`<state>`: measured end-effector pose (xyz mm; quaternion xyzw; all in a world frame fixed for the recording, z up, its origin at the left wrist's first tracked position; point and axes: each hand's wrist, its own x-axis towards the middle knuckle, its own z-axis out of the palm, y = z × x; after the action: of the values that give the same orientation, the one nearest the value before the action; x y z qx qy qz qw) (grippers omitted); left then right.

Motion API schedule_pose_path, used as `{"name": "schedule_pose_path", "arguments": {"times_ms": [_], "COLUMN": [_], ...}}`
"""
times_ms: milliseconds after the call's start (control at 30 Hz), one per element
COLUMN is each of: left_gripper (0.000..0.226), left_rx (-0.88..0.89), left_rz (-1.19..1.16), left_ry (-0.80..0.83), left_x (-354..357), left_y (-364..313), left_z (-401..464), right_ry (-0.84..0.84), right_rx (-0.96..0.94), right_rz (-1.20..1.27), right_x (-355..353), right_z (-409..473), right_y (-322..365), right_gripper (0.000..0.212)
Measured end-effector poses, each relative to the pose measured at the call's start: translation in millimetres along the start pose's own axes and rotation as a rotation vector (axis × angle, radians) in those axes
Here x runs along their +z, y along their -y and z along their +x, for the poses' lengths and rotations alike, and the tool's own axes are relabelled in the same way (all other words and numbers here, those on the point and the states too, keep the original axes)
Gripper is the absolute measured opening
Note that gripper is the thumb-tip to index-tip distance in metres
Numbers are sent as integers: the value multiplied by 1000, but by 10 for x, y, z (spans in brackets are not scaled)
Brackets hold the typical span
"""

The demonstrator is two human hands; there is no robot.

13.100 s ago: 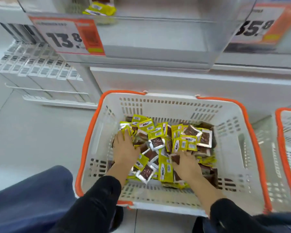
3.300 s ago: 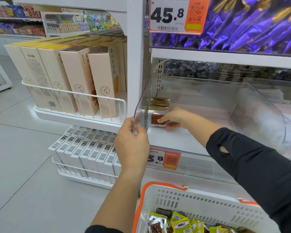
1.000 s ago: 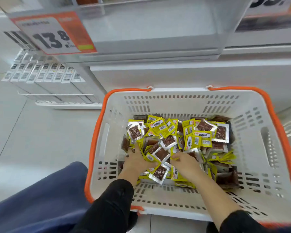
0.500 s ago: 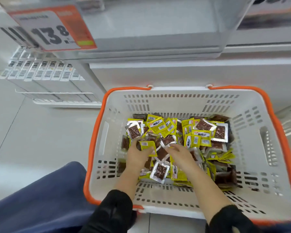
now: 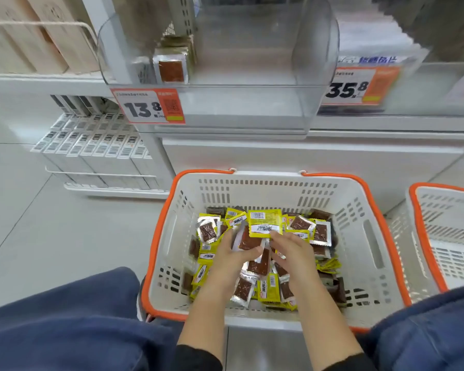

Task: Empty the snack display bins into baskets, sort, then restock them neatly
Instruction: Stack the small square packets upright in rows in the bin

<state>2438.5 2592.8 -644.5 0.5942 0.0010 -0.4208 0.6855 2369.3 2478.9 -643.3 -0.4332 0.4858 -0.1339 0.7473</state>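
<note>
While gripped, packets between hands.

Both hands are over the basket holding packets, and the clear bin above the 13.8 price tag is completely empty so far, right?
Not quite. The head view shows the clear bin above the 13.8 price tag already holds a small stack of packets at its left end. The rest stands: the left hand and right hand are over the basket, holding packets.
</note>
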Motion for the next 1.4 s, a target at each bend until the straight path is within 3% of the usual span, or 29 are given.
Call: {"name": "schedule_pose_path", "arguments": {"times_ms": [100, 167, 233, 367, 600, 700, 767, 800, 833, 900, 967, 1033, 1133, 1233, 1333, 1400], "left_gripper": [41, 51, 69, 64, 41, 47, 59, 61, 58, 48, 42, 53, 92, 85, 107, 108], "left_rx": [3, -36, -76, -11, 113, 76, 65, 53, 32, 2, -22, -32, -59, -18, -4, 17], "left_rz": [22, 9, 91, 184, 265, 258, 281, 284, 261, 215, 194, 197, 211, 183, 109, 131], "left_ry": [4, 55, 100, 222, 215, 156, 183, 190, 201, 234, 263, 259, 277, 230, 167, 173], "left_x": [-67, -109, -139, -191, -152, -151, -138, -123, -117, -107, -99, -108, -97, -102, -161, -188], "left_y": [-95, -181, -255, -304, -346, -289, -268, -278, -286, -321, -335, -312, -255, -243, -270, -288], "left_z": [-49, -79, -91, -124, -189, -177, -174, -184, -181, -189, -188, -175, -150, -160, -121, -112], "right_ry": [-168, -225, -175, -40, -4, 31, -52, -104, -116, 47, 230, 225, 163, 104, 69, 111], "right_rx": [-220, -423, -593, -774, -943, -723, -614, -584, -526, -320, -132, -89, -61, -48, -29, -11], "right_rz": [27, -186, -429, -870, -986, -707, -488, -460, -479, -406, -213, -128, -71, 14, 37, -12], "right_x": [-79, -98, -54, -23, 31, 26, 6, -11, -27, -55, -51, -59, -51, -76, -111, -122], "right_z": [-66, -153, -268, -342, -459, -511, -473, -456, -451, -454, -479, -456, -432, -419, -379, -390], "right_y": [94, 148, 166, 17, -23, 42, 83, 111, 143, 195, 204, 158, 149, 223, 244, 258], "right_gripper": [12, 10, 18, 6, 20, 26, 19, 12, 22, 35, 25, 21, 17, 15, 31, 22]}}
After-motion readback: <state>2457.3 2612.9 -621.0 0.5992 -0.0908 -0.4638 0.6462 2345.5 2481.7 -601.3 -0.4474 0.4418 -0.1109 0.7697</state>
